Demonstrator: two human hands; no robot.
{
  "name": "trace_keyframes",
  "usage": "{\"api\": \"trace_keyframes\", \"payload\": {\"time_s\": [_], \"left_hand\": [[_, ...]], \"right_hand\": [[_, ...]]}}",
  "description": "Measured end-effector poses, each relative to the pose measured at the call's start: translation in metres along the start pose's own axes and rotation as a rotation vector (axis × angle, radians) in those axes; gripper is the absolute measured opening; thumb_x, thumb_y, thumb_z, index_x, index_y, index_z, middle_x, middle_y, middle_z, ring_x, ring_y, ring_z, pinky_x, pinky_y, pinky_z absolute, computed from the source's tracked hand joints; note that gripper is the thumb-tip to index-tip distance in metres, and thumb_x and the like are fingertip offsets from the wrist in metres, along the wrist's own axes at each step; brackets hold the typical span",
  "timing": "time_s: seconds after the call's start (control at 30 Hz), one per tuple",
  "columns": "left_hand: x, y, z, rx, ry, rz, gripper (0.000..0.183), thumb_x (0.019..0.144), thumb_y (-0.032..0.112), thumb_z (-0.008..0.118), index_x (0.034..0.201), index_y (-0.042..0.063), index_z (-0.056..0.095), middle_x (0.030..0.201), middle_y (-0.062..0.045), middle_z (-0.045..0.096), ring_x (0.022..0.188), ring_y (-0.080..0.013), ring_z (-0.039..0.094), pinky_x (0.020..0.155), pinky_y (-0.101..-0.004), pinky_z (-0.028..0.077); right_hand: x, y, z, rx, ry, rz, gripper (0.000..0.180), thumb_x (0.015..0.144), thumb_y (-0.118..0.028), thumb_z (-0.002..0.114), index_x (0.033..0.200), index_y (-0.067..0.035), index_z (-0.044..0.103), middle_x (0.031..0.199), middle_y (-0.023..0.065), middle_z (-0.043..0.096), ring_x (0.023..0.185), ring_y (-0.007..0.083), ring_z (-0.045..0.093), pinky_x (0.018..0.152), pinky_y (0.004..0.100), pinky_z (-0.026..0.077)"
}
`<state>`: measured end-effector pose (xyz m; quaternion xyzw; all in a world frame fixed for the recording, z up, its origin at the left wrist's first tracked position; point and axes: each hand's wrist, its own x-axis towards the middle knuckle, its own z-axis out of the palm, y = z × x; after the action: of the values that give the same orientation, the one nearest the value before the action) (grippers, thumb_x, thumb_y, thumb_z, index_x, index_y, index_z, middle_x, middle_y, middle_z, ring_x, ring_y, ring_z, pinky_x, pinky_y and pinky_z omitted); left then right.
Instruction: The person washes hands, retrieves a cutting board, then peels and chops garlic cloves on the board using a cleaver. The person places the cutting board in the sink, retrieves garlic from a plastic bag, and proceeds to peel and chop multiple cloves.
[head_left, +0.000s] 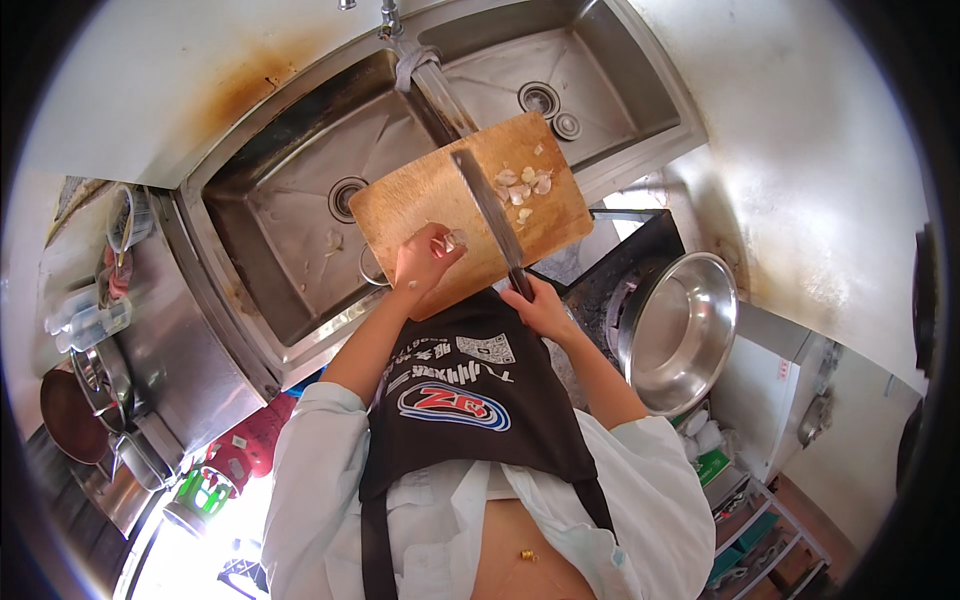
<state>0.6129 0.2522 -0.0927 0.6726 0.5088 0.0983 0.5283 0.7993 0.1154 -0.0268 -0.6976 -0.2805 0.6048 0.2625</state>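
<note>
A wooden cutting board (420, 199) lies across the near rim of a double steel sink. My left hand (426, 259) pinches a small pale piece, apparently garlic (454, 240), over the board's left part. In my right hand (536, 304), at the board's near edge, is the dark handle of a broad-bladed kitchen knife (487, 206); its blade points away from me across the board. To the right of the blade lie several pale garlic pieces and skins (521, 187). A small pale bit sticks to my left wrist.
The left sink basin (300, 172) holds a few scraps; the right basin (495, 67) has a loose drain strainer (566, 126). A faucet (390, 19) stands behind them. A large steel bowl (682, 330) is at the right. Pans (75, 416) and plastic containers (94, 322) stand at the left.
</note>
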Motion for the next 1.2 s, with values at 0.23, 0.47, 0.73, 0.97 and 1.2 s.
{"api": "trace_keyframes", "payload": {"time_s": [0.23, 0.47, 0.73, 0.97, 1.2], "left_hand": [[-0.034, 0.01, -0.007, -0.071, -0.002, 0.365, 0.038, 0.086, 0.013, 0.066, 0.121, 0.003, 0.055, 0.102, -0.013, 0.061, 0.085, -0.0248, 0.063, 0.074, -0.0335, 0.052], [-0.051, 0.021, -0.032, 0.1, -0.189, 0.45, 0.042, 0.085, 0.007, 0.06, 0.126, 0.003, 0.052, 0.105, -0.017, 0.057, 0.097, -0.0327, 0.059, 0.082, -0.036, 0.049], [-0.055, -0.007, -0.033, 0.048, -0.107, 0.314, 0.032, 0.094, 0.007, 0.048, 0.125, 0.002, 0.053, 0.11, -0.016, 0.059, 0.093, -0.0269, 0.062, 0.08, -0.0323, 0.052], [-0.049, -0.036, -0.033, -0.298, 0.101, 0.019, 0.032, 0.098, 0.016, 0.045, 0.126, 0.003, 0.055, 0.104, -0.017, 0.065, 0.086, -0.0212, 0.067, 0.076, -0.0315, 0.051], [-0.055, -0.067, -0.057, -0.342, 0.254, -0.099, 0.034, 0.097, 0.017, 0.044, 0.127, 0.003, 0.054, 0.092, -0.011, 0.069, 0.081, -0.0155, 0.068, 0.076, -0.0299, 0.051]], "right_hand": [[0.044, -0.042, 0.034, 0.176, -0.009, -0.124, 0.026, 0.087, -0.023, 0.065, 0.1, -0.001, 0.058, 0.061, 0.002, 0.055, 0.037, 0.0075, 0.043, 0.033, 0.022, 0.032], [0.047, -0.042, 0.045, 0.234, -0.182, -0.098, 0.017, 0.084, -0.016, 0.059, 0.095, -0.003, 0.055, 0.062, 0.0032, 0.057, 0.037, 0.0076, 0.044, 0.033, 0.0219, 0.033], [0.056, -0.037, 0.046, 0.116, -0.103, -0.12, 0.014, 0.081, -0.014, 0.062, 0.087, -0.004, 0.055, 0.062, 0.0023, 0.055, 0.04, 0.0086, 0.046, 0.037, 0.0246, 0.035], [0.1, -0.014, 0.052, -0.473, 0.316, -0.484, 0.031, 0.076, -0.03, 0.069, 0.091, -0.005, 0.058, 0.074, 0.0158, 0.064, 0.071, 0.0365, 0.063, 0.063, 0.0429, 0.049], [0.078, 0.001, 0.044, -0.601, 0.511, -0.61, 0.051, 0.083, -0.044, 0.065, 0.116, -0.006, 0.056, 0.08, 0.0178, 0.066, 0.074, 0.038, 0.064, 0.064, 0.0459, 0.05]]}}
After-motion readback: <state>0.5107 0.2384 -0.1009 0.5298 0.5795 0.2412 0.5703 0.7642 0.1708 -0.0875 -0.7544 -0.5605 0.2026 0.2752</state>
